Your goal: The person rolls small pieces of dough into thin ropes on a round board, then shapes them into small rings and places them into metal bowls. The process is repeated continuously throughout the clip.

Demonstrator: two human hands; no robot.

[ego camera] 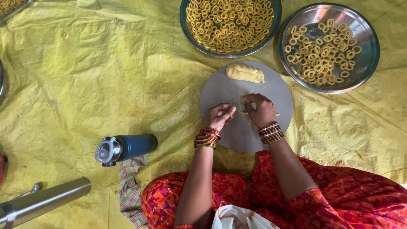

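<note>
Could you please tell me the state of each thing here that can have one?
Left hand: fingers pinched on a dough strip.
Right hand: pressed on the board.
Dough lump: unshaped, on the board.
Left bowl: heaped with rings.
Right bowl: partly filled.
Bottle: lying down, capped.

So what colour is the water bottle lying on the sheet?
Blue, with a silver cap: the water bottle, head view.

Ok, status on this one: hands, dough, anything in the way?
Left hand and right hand both pinching a thin yellow dough strip on the round grey board. Pale yellow dough lump at the board's far edge. Nothing blocking.
</note>
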